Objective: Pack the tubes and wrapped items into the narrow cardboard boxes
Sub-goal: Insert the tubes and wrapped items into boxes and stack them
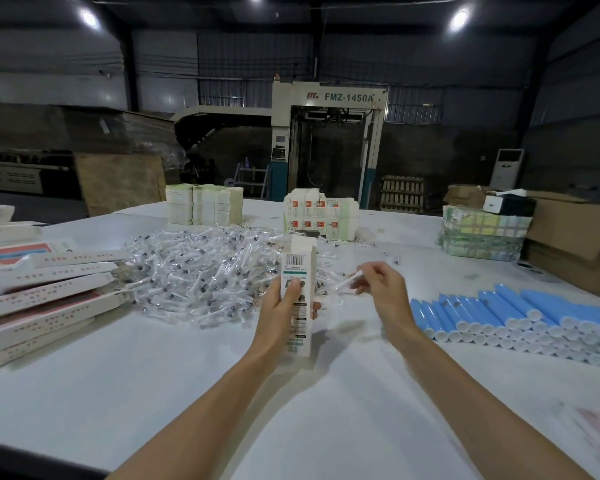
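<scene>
My left hand (280, 311) grips a narrow white cardboard box (299, 271) upright above the table, its open top end pointing away from me. My right hand (381, 284) pinches a small clear-wrapped item (347, 281) just right of the box, its tip angled toward the box. A large heap of the same wrapped items (201, 275) lies behind and left of my hands. Rows of blue tubes (520, 317) with white caps lie at the right.
Filled long boxes (45, 292) are piled at the left edge. Stacks of flat box blanks (205, 204), (319, 214) stand at the far side. A wrapped bundle (482, 233) and brown cartons (575, 237) sit at the far right. The white table (187, 393) extends toward me.
</scene>
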The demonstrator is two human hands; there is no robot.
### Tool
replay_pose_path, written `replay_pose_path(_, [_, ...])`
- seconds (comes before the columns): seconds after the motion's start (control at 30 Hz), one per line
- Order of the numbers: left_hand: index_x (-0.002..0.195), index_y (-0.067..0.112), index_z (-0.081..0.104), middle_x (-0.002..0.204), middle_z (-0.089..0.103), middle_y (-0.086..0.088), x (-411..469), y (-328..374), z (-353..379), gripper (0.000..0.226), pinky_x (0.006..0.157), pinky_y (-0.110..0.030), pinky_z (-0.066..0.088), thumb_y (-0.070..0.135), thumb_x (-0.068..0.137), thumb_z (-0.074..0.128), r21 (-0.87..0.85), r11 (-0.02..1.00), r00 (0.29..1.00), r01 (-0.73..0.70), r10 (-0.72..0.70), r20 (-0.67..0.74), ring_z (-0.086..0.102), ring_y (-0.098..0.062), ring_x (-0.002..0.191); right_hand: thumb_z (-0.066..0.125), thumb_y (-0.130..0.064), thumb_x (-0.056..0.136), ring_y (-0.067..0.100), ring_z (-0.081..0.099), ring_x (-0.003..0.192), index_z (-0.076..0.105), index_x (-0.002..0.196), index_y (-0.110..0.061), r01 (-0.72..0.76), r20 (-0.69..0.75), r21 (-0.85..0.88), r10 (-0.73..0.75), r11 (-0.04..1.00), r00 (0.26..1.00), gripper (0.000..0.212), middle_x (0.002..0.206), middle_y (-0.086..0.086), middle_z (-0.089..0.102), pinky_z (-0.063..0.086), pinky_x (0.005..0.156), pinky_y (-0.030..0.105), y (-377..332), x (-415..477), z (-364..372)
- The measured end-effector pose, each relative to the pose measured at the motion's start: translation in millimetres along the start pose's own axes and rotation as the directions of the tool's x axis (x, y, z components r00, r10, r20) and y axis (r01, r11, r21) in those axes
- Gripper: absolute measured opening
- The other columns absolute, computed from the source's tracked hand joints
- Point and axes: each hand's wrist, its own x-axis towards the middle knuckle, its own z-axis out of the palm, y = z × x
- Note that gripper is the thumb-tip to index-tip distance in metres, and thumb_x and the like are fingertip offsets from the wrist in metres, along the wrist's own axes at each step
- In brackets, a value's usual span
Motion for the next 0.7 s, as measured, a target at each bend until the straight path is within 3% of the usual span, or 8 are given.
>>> replay_pose_path(0.13, [0.132,0.02,0.064,0.112,0.08,-0.008,-4.5,-1.9,6.8,0.027,0.081,-0.045,0.066,0.035,0.11,0.06,0.057,0.998,0.993,-0.011,0.004,0.122,0.081,-0.032,0.096,0.065,-0.016,0.103,0.019,0.071,0.076,0.065,0.112,-0.011,0.149,-0.137,0.031,-0.143,0.988,0.98,0.01,0.087,0.006,0.076,0.058,0.07,0.025,-38.0,2.3,-26.1])
replay_pose_path(0.2, [0.133,0.021,0.064,0.114,0.081,-0.004,-7.6,-1.8,10.8,0.031,0.083,-0.043,0.067,0.037,0.107,0.065,0.102,0.994,0.981,-0.031,0.011,0.192,0.081,-0.029,0.098,0.068,-0.015,0.101,0.017,0.071,0.077,0.067,0.108,-0.01,0.235,-0.19,0.036,-0.224,0.971,0.956,0.008,0.087,0.005,0.075,0.056,0.07,0.024,-62.4,4.7,-30.7])
replay_pose_path(0.3, [0.13,0.024,0.066,0.114,0.082,-0.003,-12.3,-2.4,17.0,0.032,0.084,-0.04,0.067,0.036,0.102,0.074,0.114,0.993,0.964,-0.011,-0.019,0.264,0.081,-0.029,0.1,0.068,-0.016,0.101,0.015,0.071,0.082,0.068,0.109,-0.012,0.384,-0.131,-0.059,-0.388,0.922,0.912,0.009,0.094,0.003,0.073,0.058,0.073,0.023,-97.3,5.5,-29.0])
replay_pose_path(0.37, [0.128,0.022,0.068,0.114,0.082,-0.006,-14.0,-3.1,19.9,0.032,0.089,-0.046,0.066,0.031,0.099,0.078,0.09,0.996,0.959,0.018,-0.043,0.282,0.081,-0.032,0.101,0.069,-0.017,0.101,0.012,0.07,0.081,0.066,0.112,-0.014,0.44,-0.049,-0.143,-0.45,0.887,0.891,0.012,0.095,-0.001,0.072,0.059,0.072,0.023,-112.5,5.5,-22.8])
replay_pose_path(0.5, [0.132,0.017,0.065,0.117,0.081,-0.007,-14.3,-3.7,21.3,0.041,0.099,-0.056,0.062,0.025,0.095,0.082,0.039,0.998,0.955,0.058,-0.066,0.288,0.08,-0.035,0.104,0.073,-0.017,0.098,0.01,0.073,0.08,0.054,0.117,-0.013,0.4,0.057,-0.231,-0.399,0.887,0.915,0.027,0.09,-0.005,0.072,0.061,0.071,0.024,-118.7,7.3,-5.8])
replay_pose_path(0.7, [0.131,0.014,0.064,0.116,0.081,-0.01,-15.4,-3.0,22.3,0.038,0.098,-0.059,0.061,0.022,0.097,0.08,0.038,0.997,0.959,0.072,-0.08,0.274,0.08,-0.036,0.103,0.075,-0.021,0.097,0.003,0.068,0.083,0.058,0.102,-0.018,0.399,0.18,-0.402,-0.356,0.824,0.917,0.017,0.094,-0.009,0.07,0.057,0.07,0.018,-93.7,8.3,5.2])
